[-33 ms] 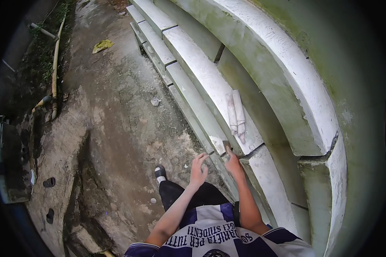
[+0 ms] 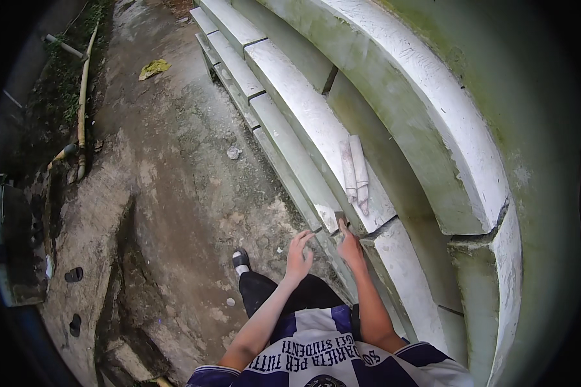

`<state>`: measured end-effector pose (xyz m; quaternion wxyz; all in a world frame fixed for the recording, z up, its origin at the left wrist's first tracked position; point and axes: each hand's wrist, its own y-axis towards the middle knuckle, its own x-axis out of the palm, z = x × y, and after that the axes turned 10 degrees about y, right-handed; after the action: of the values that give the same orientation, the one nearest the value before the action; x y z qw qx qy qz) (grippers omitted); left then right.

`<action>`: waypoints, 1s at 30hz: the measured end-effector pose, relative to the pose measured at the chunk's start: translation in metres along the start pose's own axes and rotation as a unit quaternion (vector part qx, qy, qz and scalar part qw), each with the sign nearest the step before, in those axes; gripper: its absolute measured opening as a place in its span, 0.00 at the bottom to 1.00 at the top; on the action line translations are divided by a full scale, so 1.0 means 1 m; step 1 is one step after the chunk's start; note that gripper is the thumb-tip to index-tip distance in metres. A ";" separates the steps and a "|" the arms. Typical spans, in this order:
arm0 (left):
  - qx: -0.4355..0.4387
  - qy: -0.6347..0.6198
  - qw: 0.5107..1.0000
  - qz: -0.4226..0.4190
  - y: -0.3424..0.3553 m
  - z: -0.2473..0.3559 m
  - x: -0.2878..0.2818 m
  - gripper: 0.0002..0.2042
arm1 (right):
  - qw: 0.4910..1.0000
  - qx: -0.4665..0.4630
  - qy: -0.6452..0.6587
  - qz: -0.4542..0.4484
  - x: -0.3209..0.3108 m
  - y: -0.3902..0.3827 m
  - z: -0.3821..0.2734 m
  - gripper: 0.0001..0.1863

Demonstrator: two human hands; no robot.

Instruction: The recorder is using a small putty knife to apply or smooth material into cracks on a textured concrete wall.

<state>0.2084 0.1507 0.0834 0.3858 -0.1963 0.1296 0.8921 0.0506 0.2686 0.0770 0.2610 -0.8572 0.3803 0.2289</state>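
My right hand (image 2: pixel 350 248) is closed around a small flat, dark scraper-like piece (image 2: pixel 341 218), its index finger stretched along it. The piece rests against the lower ledge (image 2: pixel 290 151), beside a bright white patch (image 2: pixel 328 215) on that ledge's end. Most of its grip is hidden by my fingers. To the left, my left hand (image 2: pixel 299 257) is open, fingers bent and apart, with the tips by the ledge's outer edge close to a dark gap; I cannot tell whether they touch. It holds nothing.
Two whitish, smudged rolls (image 2: pixel 355 171) lie on the white ledge above. Higher curved ledges (image 2: pixel 426 84) rise at the right. A concrete path (image 2: pixel 193 187) runs along the left with a yellow crumpled scrap (image 2: pixel 154 69), a pipe (image 2: pixel 84 103) and loose dark sandals (image 2: pixel 75 274).
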 end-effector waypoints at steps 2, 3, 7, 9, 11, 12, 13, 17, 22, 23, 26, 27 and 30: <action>0.007 0.002 1.000 0.004 -0.003 -0.005 -0.004 0.25 | 0.988 0.114 -0.075 -0.067 0.001 -0.010 -0.031 0.37; 0.008 0.001 1.000 0.005 -0.003 -0.004 -0.004 0.25 | 0.989 0.113 -0.075 -0.066 -0.002 -0.012 -0.036 0.37; -0.003 0.009 1.000 0.006 -0.002 -0.002 -0.005 0.25 | 0.985 0.146 -0.051 -0.075 -0.006 0.001 -0.030 0.40; -0.005 0.006 1.000 0.011 -0.002 -0.002 -0.006 0.25 | 0.984 0.149 -0.053 -0.085 -0.003 0.007 -0.014 0.41; -0.005 0.001 1.000 0.006 -0.002 0.000 -0.009 0.25 | 0.990 0.058 -0.129 -0.029 0.004 0.000 -0.001 0.43; -0.004 0.002 1.000 0.005 -0.001 0.000 -0.009 0.25 | 0.990 0.059 -0.127 -0.027 0.007 0.001 0.002 0.43; -0.001 0.002 1.000 0.002 -0.001 0.001 -0.009 0.25 | 0.990 0.052 -0.132 -0.010 0.009 0.002 0.005 0.43; 0.006 0.005 1.000 -0.002 0.001 -0.001 -0.011 0.26 | 0.986 0.096 -0.137 -0.013 0.011 0.004 -0.008 0.43; 0.011 0.001 1.000 0.000 0.004 -0.003 -0.012 0.26 | 0.975 0.194 -0.033 -0.106 -0.006 0.009 -0.042 0.39; 0.018 0.009 1.000 0.005 0.005 -0.003 -0.011 0.26 | 0.978 0.182 -0.038 -0.097 -0.004 0.013 -0.035 0.39; -0.022 -0.007 1.000 -0.006 0.004 -0.005 -0.015 0.25 | 0.981 0.164 -0.032 -0.102 -0.001 0.011 -0.038 0.39; -0.022 -0.005 1.000 -0.005 0.004 -0.004 -0.015 0.25 | 0.981 0.164 -0.031 -0.103 0.001 0.011 -0.036 0.39; -0.003 0.005 1.000 -0.003 0.007 0.000 -0.014 0.25 | 0.980 0.170 -0.051 -0.089 0.007 0.017 -0.010 0.38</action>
<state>0.2125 0.1369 0.0900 0.3872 -0.2023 0.1282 0.8904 0.0440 0.2485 0.0757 0.4408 -0.8182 0.3221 0.1802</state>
